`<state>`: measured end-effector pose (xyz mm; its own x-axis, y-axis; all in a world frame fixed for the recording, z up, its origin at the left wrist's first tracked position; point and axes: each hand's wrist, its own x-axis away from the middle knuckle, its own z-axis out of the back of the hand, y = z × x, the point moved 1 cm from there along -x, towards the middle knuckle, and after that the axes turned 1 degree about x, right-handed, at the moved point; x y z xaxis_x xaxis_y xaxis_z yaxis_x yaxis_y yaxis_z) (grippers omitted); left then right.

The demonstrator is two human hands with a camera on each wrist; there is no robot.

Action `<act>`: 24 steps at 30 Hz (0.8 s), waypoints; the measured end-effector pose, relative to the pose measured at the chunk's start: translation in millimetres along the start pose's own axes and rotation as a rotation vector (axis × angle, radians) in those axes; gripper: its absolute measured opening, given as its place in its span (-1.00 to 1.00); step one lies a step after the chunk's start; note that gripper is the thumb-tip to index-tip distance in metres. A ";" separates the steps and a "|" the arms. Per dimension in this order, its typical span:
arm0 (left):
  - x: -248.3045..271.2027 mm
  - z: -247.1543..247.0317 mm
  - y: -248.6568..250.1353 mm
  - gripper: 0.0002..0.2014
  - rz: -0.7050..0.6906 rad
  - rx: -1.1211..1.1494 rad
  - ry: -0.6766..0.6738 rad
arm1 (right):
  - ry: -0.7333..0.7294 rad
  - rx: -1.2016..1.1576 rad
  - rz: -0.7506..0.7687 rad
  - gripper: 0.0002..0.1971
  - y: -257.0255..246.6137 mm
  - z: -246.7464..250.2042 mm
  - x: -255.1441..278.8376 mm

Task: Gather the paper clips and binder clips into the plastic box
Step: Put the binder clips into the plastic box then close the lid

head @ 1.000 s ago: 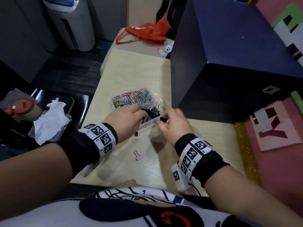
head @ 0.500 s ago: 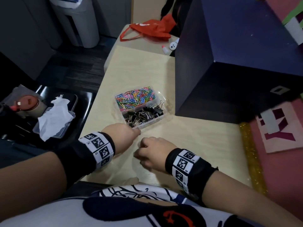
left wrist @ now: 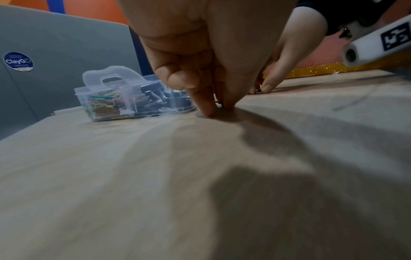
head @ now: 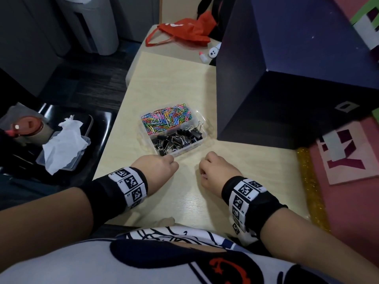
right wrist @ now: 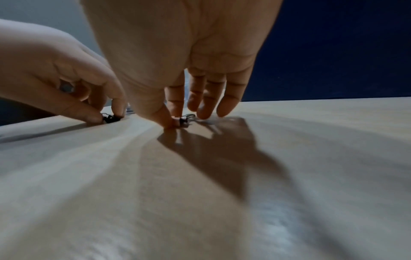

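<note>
The clear plastic box (head: 198,144) stands mid-table, with coloured paper clips (head: 167,119) in its far half and black binder clips (head: 177,140) in its near half. Just in front of its near corner, my left hand (head: 173,163) is down on the table. In the right wrist view its thumb and forefinger pinch a small black binder clip (right wrist: 110,119). To the right, my right hand (head: 202,171) pinches another small binder clip (right wrist: 184,120) against the table with thumb and forefinger (right wrist: 175,105). That clip's colour is unclear. In the left wrist view the box (left wrist: 106,98) sits left of my fingertips (left wrist: 209,109).
A big dark blue box (head: 297,78) fills the table's right side, close to the plastic box. A red bag (head: 184,31) lies at the far end. Left of the table edge, a black seat holds a tissue-filled tub (head: 63,144) and a cup (head: 26,128).
Both hands pulled back from the plastic box down to the table in front of it. The loose pink clip and the small black one seen a second ago are now hidden under the hands.
</note>
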<state>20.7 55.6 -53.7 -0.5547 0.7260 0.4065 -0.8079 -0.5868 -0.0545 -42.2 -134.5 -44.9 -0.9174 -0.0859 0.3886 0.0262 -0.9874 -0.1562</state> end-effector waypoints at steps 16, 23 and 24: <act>4.3 35.1 -30.9 -0.62 0.034 0.251 0.516 | 0.231 -0.310 -0.012 -0.59 -26.6 35.6 -26.8; 13.2 23.8 -9.0 -0.70 -0.059 0.126 0.407 | 0.118 -0.297 -0.058 -0.61 -16.4 18.9 -17.3; 13.0 25.7 -4.1 -0.69 -0.101 0.132 0.415 | 0.115 -0.287 -0.089 -0.65 -12.4 21.4 -15.0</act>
<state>21.9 58.2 -24.8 -0.5288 0.8488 0.0017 -0.8449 -0.5266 0.0942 -20.2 -123.9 -29.4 -0.9504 0.0314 0.3094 -0.1545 -0.9112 -0.3819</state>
